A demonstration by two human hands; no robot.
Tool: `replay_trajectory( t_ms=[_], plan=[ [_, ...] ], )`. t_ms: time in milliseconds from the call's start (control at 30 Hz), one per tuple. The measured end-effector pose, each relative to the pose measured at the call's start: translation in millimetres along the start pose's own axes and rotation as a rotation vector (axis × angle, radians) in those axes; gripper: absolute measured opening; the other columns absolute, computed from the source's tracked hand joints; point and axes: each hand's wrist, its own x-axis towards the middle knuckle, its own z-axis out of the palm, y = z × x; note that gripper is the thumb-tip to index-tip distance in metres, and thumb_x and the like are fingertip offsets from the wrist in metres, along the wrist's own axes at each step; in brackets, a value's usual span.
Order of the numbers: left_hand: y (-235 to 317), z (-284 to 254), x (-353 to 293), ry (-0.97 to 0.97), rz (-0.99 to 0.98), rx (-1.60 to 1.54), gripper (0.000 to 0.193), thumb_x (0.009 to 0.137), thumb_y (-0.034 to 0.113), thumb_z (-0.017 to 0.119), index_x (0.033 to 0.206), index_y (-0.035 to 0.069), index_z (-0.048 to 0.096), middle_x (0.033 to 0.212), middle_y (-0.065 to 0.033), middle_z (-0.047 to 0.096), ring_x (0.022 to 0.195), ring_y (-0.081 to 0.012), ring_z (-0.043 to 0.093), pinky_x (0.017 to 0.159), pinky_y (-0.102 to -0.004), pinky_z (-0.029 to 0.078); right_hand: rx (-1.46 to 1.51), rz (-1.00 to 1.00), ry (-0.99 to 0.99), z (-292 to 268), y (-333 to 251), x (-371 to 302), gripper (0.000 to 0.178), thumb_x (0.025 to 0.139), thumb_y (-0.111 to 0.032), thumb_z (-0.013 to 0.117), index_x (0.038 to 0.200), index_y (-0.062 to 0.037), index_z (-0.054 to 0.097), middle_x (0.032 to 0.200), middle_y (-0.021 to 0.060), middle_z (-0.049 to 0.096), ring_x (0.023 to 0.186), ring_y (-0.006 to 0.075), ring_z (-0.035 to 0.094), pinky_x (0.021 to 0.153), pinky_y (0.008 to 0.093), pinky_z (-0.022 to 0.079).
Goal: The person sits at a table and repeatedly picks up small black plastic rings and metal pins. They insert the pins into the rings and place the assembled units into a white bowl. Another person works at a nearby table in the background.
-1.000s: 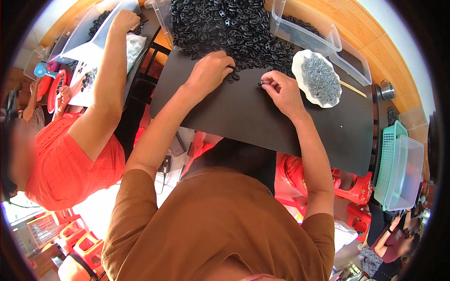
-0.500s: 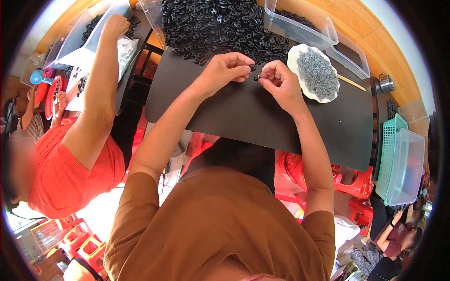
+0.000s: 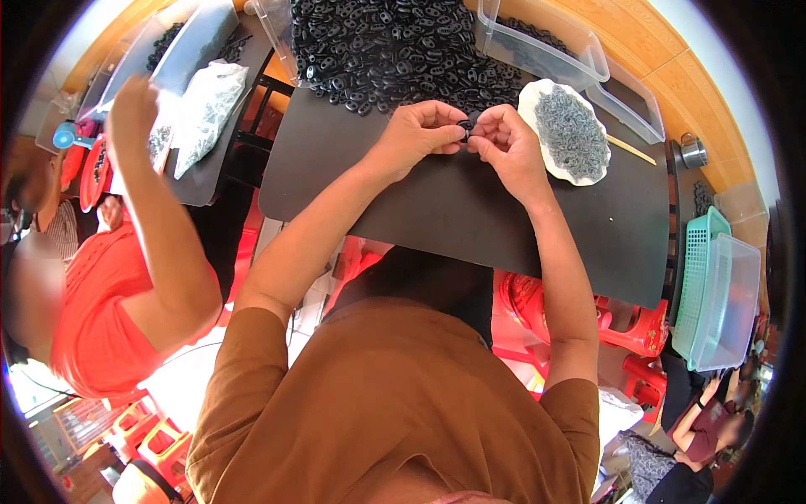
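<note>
Close together above the dark table (image 3: 403, 202), my left hand (image 3: 417, 139) and my right hand (image 3: 510, 155) meet at the fingertips. Thumb and fingers of the left pinch a small black plastic cord-lock piece (image 3: 467, 126). The right hand's fingers are closed at its other side, on a smaller black part mostly hidden by the fingertips. Beyond my hands spreads a big pile of black two-holed cord-lock pieces (image 3: 386, 50). Beside my right hand a white scalloped dish (image 3: 532, 101) holds a heap of tiny grey pieces (image 3: 573, 139) that look like springs.
A pale stick (image 3: 631, 149) pokes out from the dish. Clear plastic bins (image 3: 541, 57) stand behind it, with a metal cup (image 3: 692, 151) farther right. A green basket (image 3: 698, 273) sits off the right end. At left, a co-worker in red (image 3: 126, 311) works near a plastic bag (image 3: 211, 109).
My two hands have come together, so the black pieces they held apart now touch. The co-worker's arm at left has drawn back from the bin.
</note>
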Motion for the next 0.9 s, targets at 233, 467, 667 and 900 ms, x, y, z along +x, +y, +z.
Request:
replay_trajectory(
  t_ms=[233, 467, 667, 900],
  plan=[
    [1.3, -3.3, 2.0, -0.008, -0.063, -0.128, 0.017, 0.093, 0.009, 0.069, 0.109, 0.003, 0.066, 0.103, -0.0042, 0.068, 0.093, -0.0137, 0.068, 0.084, -0.0281, 0.058, 0.039, 0.02, 0.037, 0.4, -0.6, 0.4, 0.018, 0.087, 0.005, 0.066, 0.1, -0.0027, 0.056, 0.087, 0.0039, 0.066, 0.078, 0.0111, 0.068, 0.067, 0.0244, 0.054],
    [-5.7, -4.7, 1.8, -0.026, -0.009, -0.042, 0.017, 0.094, 0.01, 0.067, 0.11, 0.003, 0.066, 0.102, -0.0025, 0.067, 0.09, -0.0107, 0.066, 0.084, -0.0266, 0.057, 0.006, -0.034, 0.013, -1.8, 0.8, 0.2, 0.017, 0.087, 0.006, 0.066, 0.099, -0.0022, 0.056, 0.086, 0.0033, 0.064, 0.077, 0.0109, 0.068, 0.068, 0.0248, 0.055],
    [-2.0, -3.8, -0.7, -0.09, 0.064, 0.003, 0.02, 0.098, 0.01, 0.062, 0.117, 0.005, 0.063, 0.106, 0.0001, 0.065, 0.091, -0.0067, 0.063, 0.084, -0.0245, 0.054, 0.0, -0.055, 0.001, -1.6, -1.2, -0.7, 0.017, 0.088, 0.006, 0.066, 0.098, -0.0025, 0.056, 0.087, 0.0026, 0.064, 0.076, 0.0101, 0.067, 0.066, 0.0239, 0.054],
    [-2.2, -7.8, -0.6, -0.111, 0.011, -0.101, 0.021, 0.098, 0.011, 0.062, 0.119, 0.007, 0.064, 0.108, 0.0002, 0.065, 0.092, -0.0065, 0.062, 0.086, -0.0234, 0.053, 0.068, -0.036, -0.033, -1.8, -4.2, -1.3, 0.017, 0.089, 0.004, 0.065, 0.101, -0.0039, 0.056, 0.09, 0.0028, 0.064, 0.078, 0.011, 0.067, 0.063, 0.0222, 0.051]
  ],
)
